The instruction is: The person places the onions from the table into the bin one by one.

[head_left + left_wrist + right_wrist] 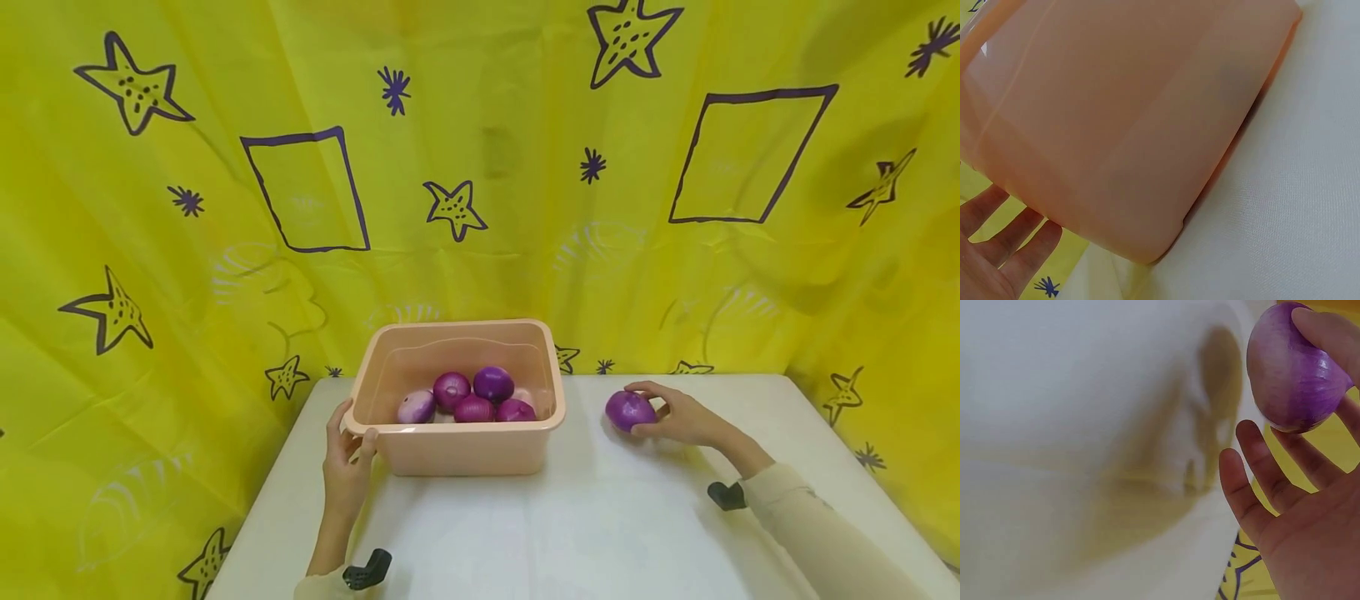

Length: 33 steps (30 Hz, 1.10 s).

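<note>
My right hand (pixel 678 417) holds a purple onion (pixel 630 411) between thumb and fingers, right of the basin. In the right wrist view this onion (pixel 1297 369) sits between the thumb and a fingertip, its shadow falling on the white surface; the other fingers (pixel 1244 487) extend away from it. A peach plastic basin (pixel 465 452) stands left of centre with several purple onions inside, among them a paler one (pixel 416 407) at the left. At its front left corner my left hand (pixel 347 467) grips the rim, thumb in front and fingers along the left side.
Both hands work over a white table (pixel 600 533). Close behind its far edge hangs a yellow curtain (pixel 517 250) with starfish drawings, which also runs along both sides. A dark device (pixel 367 570) is worn at the left wrist, another (pixel 726 497) at the right.
</note>
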Motion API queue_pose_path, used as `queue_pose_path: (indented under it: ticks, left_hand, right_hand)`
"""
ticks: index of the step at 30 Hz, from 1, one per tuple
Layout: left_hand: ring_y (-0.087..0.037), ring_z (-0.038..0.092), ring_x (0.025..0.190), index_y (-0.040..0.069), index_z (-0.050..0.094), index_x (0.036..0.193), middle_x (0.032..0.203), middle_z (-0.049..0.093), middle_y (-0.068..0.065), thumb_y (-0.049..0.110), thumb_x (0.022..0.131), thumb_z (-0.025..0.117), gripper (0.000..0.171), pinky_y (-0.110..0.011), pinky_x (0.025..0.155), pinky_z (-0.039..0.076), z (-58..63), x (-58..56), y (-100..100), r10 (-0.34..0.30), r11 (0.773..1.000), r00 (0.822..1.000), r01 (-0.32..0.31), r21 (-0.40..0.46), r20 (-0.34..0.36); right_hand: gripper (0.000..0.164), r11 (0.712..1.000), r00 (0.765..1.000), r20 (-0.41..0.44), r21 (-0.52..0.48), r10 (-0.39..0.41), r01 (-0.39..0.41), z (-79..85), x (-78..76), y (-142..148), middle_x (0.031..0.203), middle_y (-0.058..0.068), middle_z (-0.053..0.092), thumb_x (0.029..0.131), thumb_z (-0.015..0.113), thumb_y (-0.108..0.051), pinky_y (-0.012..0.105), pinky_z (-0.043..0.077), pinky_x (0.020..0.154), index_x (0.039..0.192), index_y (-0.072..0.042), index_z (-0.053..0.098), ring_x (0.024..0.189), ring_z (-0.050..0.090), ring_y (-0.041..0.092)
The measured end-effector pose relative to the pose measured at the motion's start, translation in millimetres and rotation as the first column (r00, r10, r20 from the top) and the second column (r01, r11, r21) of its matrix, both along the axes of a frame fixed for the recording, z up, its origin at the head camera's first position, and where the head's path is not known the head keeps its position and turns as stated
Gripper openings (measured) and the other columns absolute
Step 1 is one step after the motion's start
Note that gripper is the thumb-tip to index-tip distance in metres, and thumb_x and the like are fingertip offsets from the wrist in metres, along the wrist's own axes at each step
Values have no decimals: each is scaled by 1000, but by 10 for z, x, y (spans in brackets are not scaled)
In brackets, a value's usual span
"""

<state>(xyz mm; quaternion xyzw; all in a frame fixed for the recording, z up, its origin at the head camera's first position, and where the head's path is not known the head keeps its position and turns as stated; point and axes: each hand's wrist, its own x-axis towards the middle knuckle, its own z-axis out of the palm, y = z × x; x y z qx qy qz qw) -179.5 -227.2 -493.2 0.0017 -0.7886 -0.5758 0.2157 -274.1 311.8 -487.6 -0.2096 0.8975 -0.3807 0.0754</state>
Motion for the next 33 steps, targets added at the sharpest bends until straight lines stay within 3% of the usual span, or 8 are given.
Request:
queue_pose_path:
  ticks: [7, 15, 22, 33]
  left_hand:
    - [-38, 60, 122, 25, 30, 159, 151, 51, -22, 21, 105, 58, 62, -12, 85, 49, -17, 5, -6, 19, 1000, 1000, -19, -21, -3]
    - [-37, 61, 119, 24, 30, 160, 150, 51, -23, 21, 105, 56, 61, -14, 85, 49, -6, 2, 6, 15, 1000, 1000, -15, -19, -15]
    - [-37, 60, 119, 24, 30, 160, 152, 50, -23, 20, 105, 56, 61, -14, 85, 49, 1, 4, -5, 10, 1000, 1000, -10, -2, -13]
    - [-36, 61, 118, 24, 30, 160, 152, 50, -23, 21, 105, 57, 61, -14, 84, 50, -12, -4, -7, 17, 1000, 1000, -17, -17, -13]
  right_hand:
    - [70, 1000, 999, -42, 7, 21, -21, 268, -39, -1, 132, 29, 56, 86, 84, -26, 37, 55, 74, 145, -7, 51, 95, 67, 26]
    - [68, 1000, 997, -71, -1, 27, -27, 703, -83, -36, 134, 24, 56, 88, 82, -24, 35, 57, 77, 145, -9, 50, 100, 65, 31]
    - [66, 999, 989, -145, 29, 32, -28, 1044, -141, -79, 135, 22, 56, 88, 83, -26, 34, 57, 75, 145, -11, 52, 101, 66, 30]
    - [69, 999, 989, -149, 41, 12, -6, 1365, -175, -155, 140, 20, 53, 88, 83, -30, 36, 58, 73, 147, -16, 50, 106, 63, 35]
